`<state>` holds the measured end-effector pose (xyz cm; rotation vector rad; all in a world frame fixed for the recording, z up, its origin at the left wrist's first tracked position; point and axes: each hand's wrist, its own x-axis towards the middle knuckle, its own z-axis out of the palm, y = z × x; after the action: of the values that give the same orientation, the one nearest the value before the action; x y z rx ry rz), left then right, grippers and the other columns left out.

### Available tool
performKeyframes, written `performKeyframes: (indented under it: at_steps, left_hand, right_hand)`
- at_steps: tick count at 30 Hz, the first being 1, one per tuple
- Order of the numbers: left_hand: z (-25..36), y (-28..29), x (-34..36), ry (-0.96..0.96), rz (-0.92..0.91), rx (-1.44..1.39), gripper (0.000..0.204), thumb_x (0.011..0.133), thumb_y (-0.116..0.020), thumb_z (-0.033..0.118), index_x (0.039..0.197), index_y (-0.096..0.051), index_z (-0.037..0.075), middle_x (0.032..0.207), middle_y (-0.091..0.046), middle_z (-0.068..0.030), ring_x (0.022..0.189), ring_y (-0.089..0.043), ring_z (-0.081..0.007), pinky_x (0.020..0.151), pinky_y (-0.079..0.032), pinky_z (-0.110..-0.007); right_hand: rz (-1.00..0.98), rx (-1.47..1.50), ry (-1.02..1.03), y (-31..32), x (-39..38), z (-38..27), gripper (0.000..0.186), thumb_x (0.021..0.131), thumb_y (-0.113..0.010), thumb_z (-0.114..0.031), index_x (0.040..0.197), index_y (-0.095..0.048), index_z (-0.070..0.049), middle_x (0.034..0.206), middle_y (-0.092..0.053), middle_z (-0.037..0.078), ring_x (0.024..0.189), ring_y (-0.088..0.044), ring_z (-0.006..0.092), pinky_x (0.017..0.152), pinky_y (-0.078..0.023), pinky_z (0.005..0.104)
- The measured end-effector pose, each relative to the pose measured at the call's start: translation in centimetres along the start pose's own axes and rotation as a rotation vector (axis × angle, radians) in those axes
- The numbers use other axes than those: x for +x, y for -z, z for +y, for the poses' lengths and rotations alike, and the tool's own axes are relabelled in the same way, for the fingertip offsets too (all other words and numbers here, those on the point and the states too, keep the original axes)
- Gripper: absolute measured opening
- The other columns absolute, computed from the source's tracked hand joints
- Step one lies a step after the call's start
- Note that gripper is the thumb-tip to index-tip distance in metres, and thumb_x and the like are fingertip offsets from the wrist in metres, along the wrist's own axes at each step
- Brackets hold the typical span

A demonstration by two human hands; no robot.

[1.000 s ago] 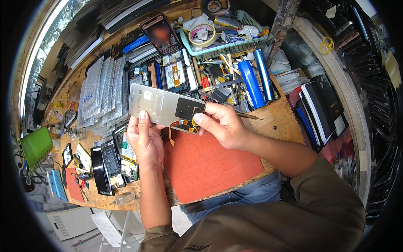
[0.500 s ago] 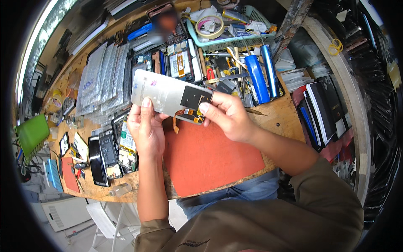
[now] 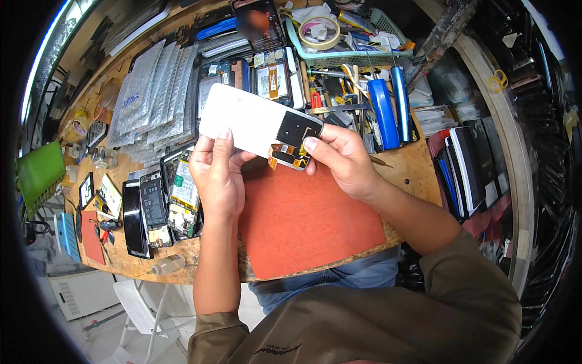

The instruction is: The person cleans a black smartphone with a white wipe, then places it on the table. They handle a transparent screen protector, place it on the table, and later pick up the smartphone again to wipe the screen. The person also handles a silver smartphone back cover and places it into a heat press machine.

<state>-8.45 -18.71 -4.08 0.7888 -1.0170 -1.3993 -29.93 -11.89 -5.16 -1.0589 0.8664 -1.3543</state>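
Note:
Between my two hands a phone screen panel [image 3: 245, 118] is held up over the red mat [image 3: 309, 221], its pale back toward me. A black patch and an orange ribbon cable [image 3: 285, 155] sit at its right end. My left hand [image 3: 218, 173] pinches the lower left edge, thumb on the back and fingers behind. At the other end my right hand [image 3: 342, 158] grips the right edge near the cable, thumb on top. The fingers behind the panel are partly hidden. Bright light washes out the panel's left part.
Opened phones [image 3: 154, 209] lie left of the mat, and bubble-wrap sleeves [image 3: 148, 91] are stacked beyond them. A green basket [image 3: 339, 59] with tape stands at the back. Blue cylinders [image 3: 383, 112] stand among tools at right. A small bottle [image 3: 168, 264] lies near the front edge.
The panel has tilted so its back now shines white where it looked grey. The cable's loose end has swung up against the panel. The whole view has shifted slightly.

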Motion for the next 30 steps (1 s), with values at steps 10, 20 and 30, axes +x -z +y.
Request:
performKeyframes:
  at_steps: [10, 20, 30]
  left_hand:
    - [-0.1, 0.3, 0.2, -0.039, -0.052, -0.038, 0.026, 0.112, -0.063, 0.017, 0.130, -0.068, -0.002, 0.117, -0.077, -0.0104, 0.099, -0.077, -0.0154, 0.075, -0.068, -0.029]
    - [-0.2, 0.5, 0.3, -0.055, -0.020, 0.001, 0.025, 0.111, -0.065, 0.017, 0.127, -0.069, -0.002, 0.115, -0.077, -0.0092, 0.097, -0.076, -0.0137, 0.073, -0.067, -0.028]
    - [0.1, -0.4, -0.2, -0.014, -0.024, 0.121, 0.026, 0.109, -0.068, 0.017, 0.129, -0.070, -0.001, 0.114, -0.076, -0.0071, 0.094, -0.074, -0.0112, 0.071, -0.064, -0.026]
  right_hand:
    - [-0.023, -0.058, 0.008, 0.5, -0.1, 0.2, 0.029, 0.114, -0.059, -0.020, 0.124, -0.070, 0.004, 0.104, -0.075, 0.009, 0.083, -0.066, 0.0116, 0.073, -0.056, 0.0271]
    - [0.208, -0.585, 0.582, -0.7, 0.1, -1.3, 0.036, 0.092, -0.081, -0.010, 0.123, -0.067, 0.003, 0.120, -0.070, 0.016, 0.102, -0.069, 0.0253, 0.088, -0.057, 0.0370]
    - [-0.036, -1.250, 0.830, -0.4, 0.0, -1.9, 0.052, 0.077, -0.090, -0.023, 0.126, -0.075, -0.010, 0.151, -0.056, 0.025, 0.135, -0.056, 0.0437, 0.107, -0.048, 0.0543]
